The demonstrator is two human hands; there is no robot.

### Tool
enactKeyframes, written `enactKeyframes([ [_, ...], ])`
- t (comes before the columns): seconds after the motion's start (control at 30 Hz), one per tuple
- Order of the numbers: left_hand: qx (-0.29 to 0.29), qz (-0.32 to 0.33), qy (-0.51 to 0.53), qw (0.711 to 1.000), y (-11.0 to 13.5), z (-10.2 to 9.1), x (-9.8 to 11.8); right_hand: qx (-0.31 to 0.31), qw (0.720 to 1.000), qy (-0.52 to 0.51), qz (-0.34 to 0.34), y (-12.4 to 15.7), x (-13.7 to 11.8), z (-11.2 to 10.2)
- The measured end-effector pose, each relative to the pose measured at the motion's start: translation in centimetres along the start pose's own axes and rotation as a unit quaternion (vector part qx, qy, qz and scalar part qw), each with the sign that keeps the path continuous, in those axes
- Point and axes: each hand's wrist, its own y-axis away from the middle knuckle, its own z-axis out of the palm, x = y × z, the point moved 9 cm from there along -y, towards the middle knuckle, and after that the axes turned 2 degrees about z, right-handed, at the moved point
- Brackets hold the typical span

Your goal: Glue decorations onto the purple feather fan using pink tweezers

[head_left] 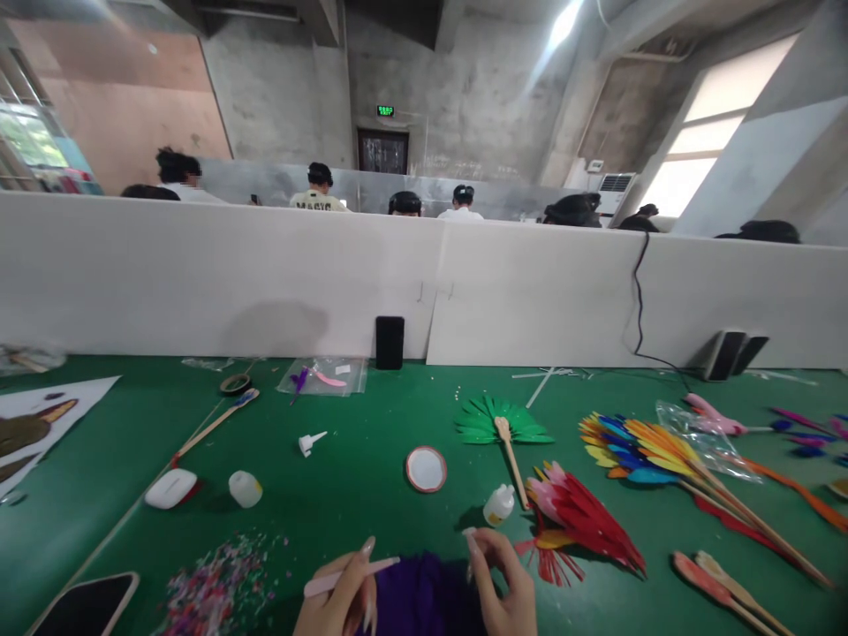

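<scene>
My left hand (341, 594) is closed around a slim pale pink tool (324, 583) with a narrow tip pointing right; its exact kind is unclear. My right hand (504, 585) has its thumb and fingers pinched together, and whatever is between them is too small to make out. Between both hands, at the bottom edge, lies a dark purple feathery or cloth-like piece (427, 596), partly cut off by the frame. Just beyond the right hand stands a small white glue bottle (499, 504). A round white lid with a reddish rim (426, 468) lies farther off.
A green feather fan (507, 428), red feather piece (583, 521) and multicoloured feather fans (636, 450) lie right. Colourful scraps (215, 587), a phone (86, 608), a white case (170, 488) and a small bottle (245, 488) lie left. A white partition (218, 283) separates people beyond.
</scene>
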Motion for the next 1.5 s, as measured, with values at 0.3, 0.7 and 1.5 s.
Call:
enactKeyframes([
  [0.3,0.012,-0.002,0.008,1.0,-0.4,-0.2,-0.8,0.002,1.0,-0.005,0.013,-0.2,0.3,0.0],
  [0.7,-0.011,0.027,0.024,0.999,-0.3,0.4,-0.6,-0.01,1.0,-0.002,0.008,-0.1,0.6,0.1],
  [1.5,-0.02,0.051,-0.004,0.998,-0.7,0.9,-0.3,-0.049,0.999,-0.004,-0.01,-0.3,1.8,0.1],
])
